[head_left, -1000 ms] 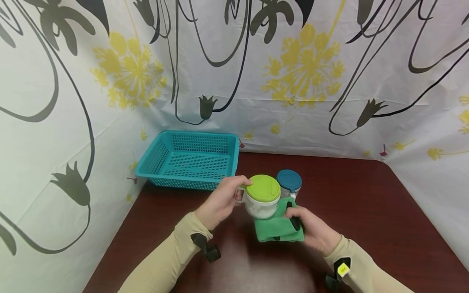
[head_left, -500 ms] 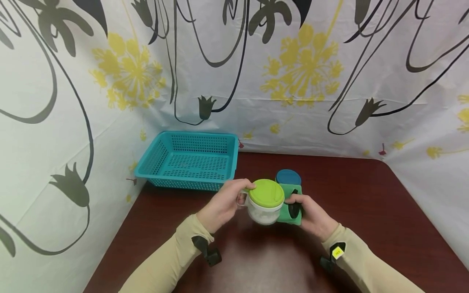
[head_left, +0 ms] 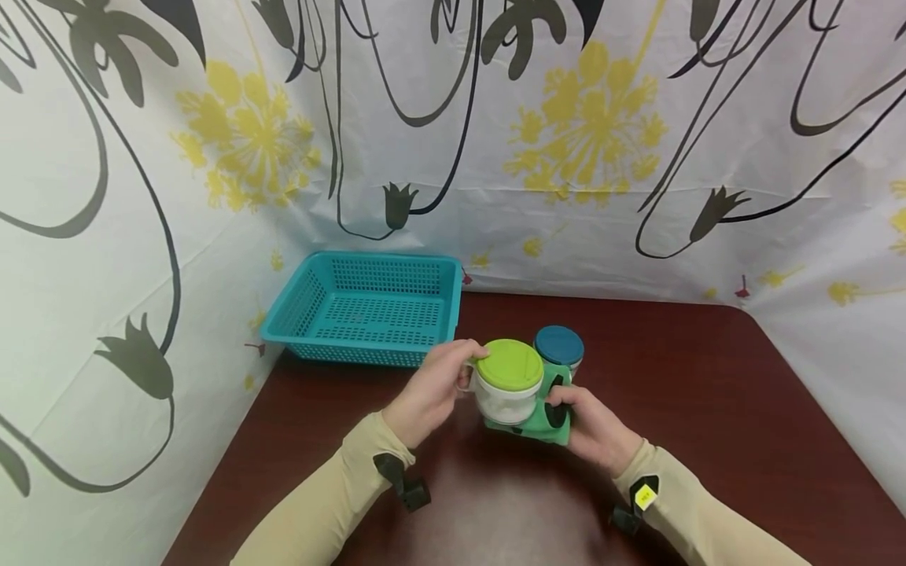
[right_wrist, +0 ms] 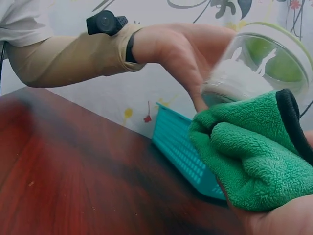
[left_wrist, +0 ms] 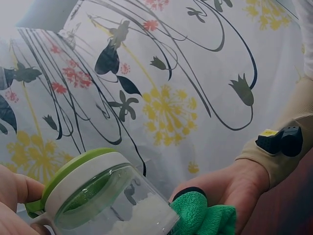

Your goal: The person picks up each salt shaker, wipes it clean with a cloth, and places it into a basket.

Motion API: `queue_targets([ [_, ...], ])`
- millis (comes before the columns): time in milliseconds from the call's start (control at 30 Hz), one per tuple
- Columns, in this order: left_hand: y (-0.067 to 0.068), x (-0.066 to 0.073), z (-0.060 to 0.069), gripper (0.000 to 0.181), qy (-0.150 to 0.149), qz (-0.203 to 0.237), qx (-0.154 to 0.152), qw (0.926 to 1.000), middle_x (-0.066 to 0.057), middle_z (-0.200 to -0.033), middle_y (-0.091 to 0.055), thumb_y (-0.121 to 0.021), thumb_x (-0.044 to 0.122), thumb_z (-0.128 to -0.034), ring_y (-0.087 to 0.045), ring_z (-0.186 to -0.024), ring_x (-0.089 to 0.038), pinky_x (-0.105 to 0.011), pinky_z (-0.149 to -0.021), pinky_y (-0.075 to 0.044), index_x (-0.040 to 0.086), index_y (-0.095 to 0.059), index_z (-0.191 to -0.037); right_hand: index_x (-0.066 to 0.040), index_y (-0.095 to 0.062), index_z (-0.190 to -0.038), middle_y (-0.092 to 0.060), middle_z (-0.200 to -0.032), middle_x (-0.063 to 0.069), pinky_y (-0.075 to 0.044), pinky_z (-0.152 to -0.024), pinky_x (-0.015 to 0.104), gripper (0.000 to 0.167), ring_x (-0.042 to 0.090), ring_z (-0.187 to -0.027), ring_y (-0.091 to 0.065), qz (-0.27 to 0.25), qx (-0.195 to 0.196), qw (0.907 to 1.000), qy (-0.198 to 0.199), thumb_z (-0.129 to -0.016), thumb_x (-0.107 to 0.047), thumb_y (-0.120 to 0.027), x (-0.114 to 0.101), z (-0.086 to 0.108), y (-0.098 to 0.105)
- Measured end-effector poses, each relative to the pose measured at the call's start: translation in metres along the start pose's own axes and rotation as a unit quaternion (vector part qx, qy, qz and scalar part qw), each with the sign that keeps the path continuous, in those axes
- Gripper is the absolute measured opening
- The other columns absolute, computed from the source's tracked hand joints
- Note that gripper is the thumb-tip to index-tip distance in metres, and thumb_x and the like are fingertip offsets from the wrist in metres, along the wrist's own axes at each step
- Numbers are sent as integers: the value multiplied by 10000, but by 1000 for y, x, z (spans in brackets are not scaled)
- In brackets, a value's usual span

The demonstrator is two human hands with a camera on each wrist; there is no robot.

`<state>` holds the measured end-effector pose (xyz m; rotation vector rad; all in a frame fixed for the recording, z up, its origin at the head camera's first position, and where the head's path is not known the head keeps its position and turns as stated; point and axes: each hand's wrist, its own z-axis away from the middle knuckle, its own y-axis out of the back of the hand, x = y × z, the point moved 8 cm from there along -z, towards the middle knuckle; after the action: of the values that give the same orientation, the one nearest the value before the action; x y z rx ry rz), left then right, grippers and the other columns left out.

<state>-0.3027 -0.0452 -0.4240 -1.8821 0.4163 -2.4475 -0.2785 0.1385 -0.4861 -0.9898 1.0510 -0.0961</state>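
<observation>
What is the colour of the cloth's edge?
The edge of the cloth is black, best seen in the right wrist view.

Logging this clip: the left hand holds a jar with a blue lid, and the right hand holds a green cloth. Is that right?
Not quite, one colour is off. In the head view, the left hand holds a jar with a lime-green lid, not a blue one. The right hand does hold a green cloth.

Backdrop (head_left: 453, 232): we see white sheeting printed with yellow blooms (head_left: 591, 130) and grey buds (head_left: 399, 206).
Desk (head_left: 708, 377): ours is dark red-brown, far right corner rounded.
Light: we catch a pale sheen (head_left: 495, 511) nearest us.
</observation>
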Motion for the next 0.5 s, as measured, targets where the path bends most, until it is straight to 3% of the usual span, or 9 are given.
queue_targets([
  [300, 2, 5, -1, 234, -174, 140, 45, 9997, -16, -677, -383, -692, 208, -871, -429, -670, -195, -318, -654, -356, 113, -571, -695, -55, -462, -1272, -574, -1228, 56, -469, -986, 361, 409, 194, -1094, -566, -131, -575, 9983, -7, -957, 49, -223, 11, 5, -15],
  [500, 4, 6, -1, 219, -236, 235, 34, 9994, -23, -721, -399, -691, 210, -876, -425, -679, -197, -337, -664, -344, 113, -587, -710, -52, -487, -1254, -586, -1200, 56, -478, -957, 351, 394, 188, -1054, -584, -129, -785, 9966, -223, -946, 43, -261, 24, 10, -25],
])
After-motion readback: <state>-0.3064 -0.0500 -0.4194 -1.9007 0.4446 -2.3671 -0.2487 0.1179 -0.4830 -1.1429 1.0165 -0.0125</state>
